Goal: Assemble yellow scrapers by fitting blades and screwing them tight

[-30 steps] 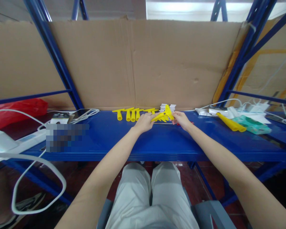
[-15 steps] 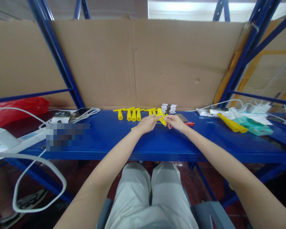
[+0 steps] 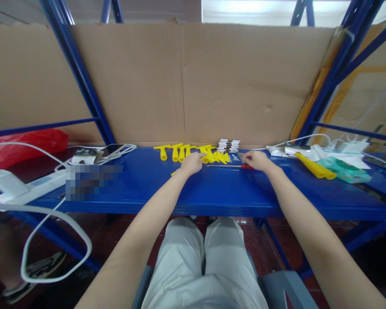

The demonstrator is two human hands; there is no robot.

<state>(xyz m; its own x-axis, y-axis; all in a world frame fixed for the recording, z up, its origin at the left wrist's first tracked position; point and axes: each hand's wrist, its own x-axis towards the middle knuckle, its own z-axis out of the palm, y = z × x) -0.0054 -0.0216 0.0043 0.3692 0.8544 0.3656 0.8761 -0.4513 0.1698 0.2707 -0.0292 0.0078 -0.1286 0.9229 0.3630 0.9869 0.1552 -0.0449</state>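
Observation:
My left hand (image 3: 192, 163) is closed at the row of yellow parts, its fingers round one yellow plastic part (image 3: 205, 159) whose shape is largely hidden. To its right, several small flat yellow pieces (image 3: 223, 158) lie in a row. A red-handled screwdriver (image 3: 247, 166) lies flat, its thin shaft pointing left. Just above its handle, my right hand (image 3: 256, 160) has thumb and fingers pinched together over a small flat pack or tray. Whatever those fingertips hold is too small to see. Another yellow piece (image 3: 173, 174) pokes out beside my left wrist.
Several yellow T-shaped parts (image 3: 164, 153) line the back of the blue table (image 3: 212, 193). Stacked white-and-dark pieces (image 3: 228, 145) stand against the cardboard. Two yellow cones (image 3: 315, 167) and a green pack (image 3: 344, 170) lie right. A power strip (image 3: 35, 186) and cables sit left.
My hands have moved apart. The right left the yellow part and went right to the screwdriver handle. The left shifted slightly left, uncovering the small flat yellow pieces and the screwdriver shaft.

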